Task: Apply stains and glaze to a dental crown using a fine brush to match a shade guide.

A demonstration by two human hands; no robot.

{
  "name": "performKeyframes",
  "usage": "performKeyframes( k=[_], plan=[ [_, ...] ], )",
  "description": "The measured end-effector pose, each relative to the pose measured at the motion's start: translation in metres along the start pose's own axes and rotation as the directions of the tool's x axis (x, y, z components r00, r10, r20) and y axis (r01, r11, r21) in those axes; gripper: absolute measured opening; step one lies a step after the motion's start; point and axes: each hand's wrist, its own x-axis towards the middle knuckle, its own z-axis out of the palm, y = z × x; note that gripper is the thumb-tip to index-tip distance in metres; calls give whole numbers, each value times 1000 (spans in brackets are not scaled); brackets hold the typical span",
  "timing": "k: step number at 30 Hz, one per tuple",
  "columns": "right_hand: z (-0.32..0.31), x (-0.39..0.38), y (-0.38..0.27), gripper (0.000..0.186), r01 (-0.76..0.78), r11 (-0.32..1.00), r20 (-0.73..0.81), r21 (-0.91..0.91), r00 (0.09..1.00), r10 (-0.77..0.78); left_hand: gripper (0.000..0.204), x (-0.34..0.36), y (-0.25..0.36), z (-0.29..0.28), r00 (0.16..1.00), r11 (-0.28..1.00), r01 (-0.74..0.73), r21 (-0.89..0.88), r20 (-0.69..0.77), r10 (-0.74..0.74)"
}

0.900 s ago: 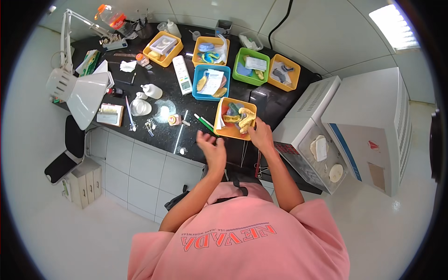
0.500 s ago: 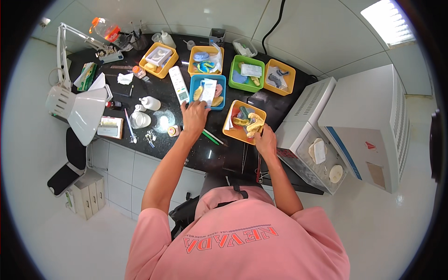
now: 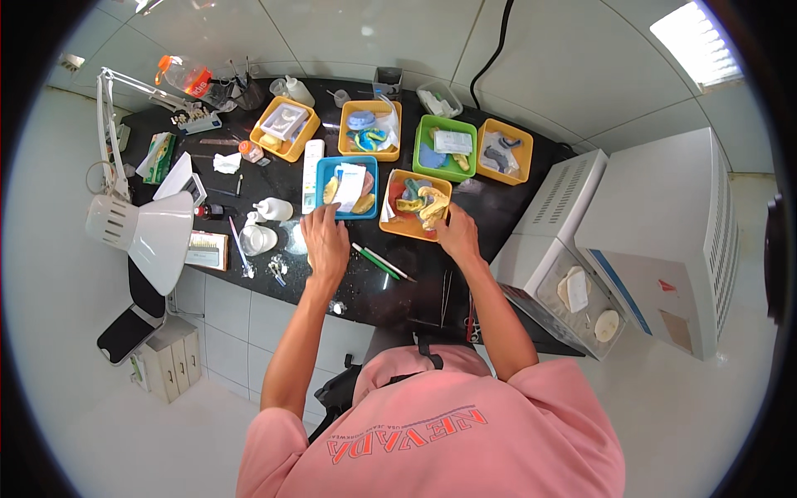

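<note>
My left hand (image 3: 326, 241) has its fingers bent at the near left corner of a blue plastic tray (image 3: 374, 184). Inside that tray lie pale yellow dental casts, something pink and a white paper slip (image 3: 351, 187). My right hand (image 3: 459, 235) grips the near right corner of an orange-yellow tray (image 3: 407, 229), thumb and fingers at its rim. A yellow dental cast (image 3: 433, 206) and green and red impression pieces fill it, with white paper at its left side. The two trays sit close side by side. A white remote control (image 3: 312, 170) lies against the blue tray's left side.
Behind stand a green tray (image 3: 467, 168) and yellow trays, one (image 3: 505, 177) at the right. Green and white pencils (image 3: 378, 261) lie near the front edge. White bottles (image 3: 275, 209), a glass jar (image 3: 258, 240) and a lamp (image 3: 149, 228) are left; a large grey machine (image 3: 656, 241) stands right.
The blue tray has moved left and nearer, partly beside the remote control. The orange-yellow tray has moved left with my right hand, up beside it. The view has shifted slightly.
</note>
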Motion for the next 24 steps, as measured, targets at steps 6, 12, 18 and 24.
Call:
performKeyframes(
  k=[6, 12, 18, 24],
  plan=[
    [-31, 46, -31, 24, 83, 995, -372, 47, 926, -59, 24, -43, 35, -43, 971, 897, 231, -377, 26, -239],
    [-26, 208, -37, 22, 253, 967, -364, 13, 902, -231, 22, -90, 68, -39, 953, 781, 284, -557, 255, -165],
    [-9, 276, -50, 29, 121, 932, -57, -341, 987, -149, 22, -91, 75, -52, 911, 705, 384, -596, 371, -182],
    [-38, 268, -45, 28, 200, 980, -227, -25, 953, -200, 23, -76, 67, -50, 895, 696, 429, -575, 373, -243]
  ],
)
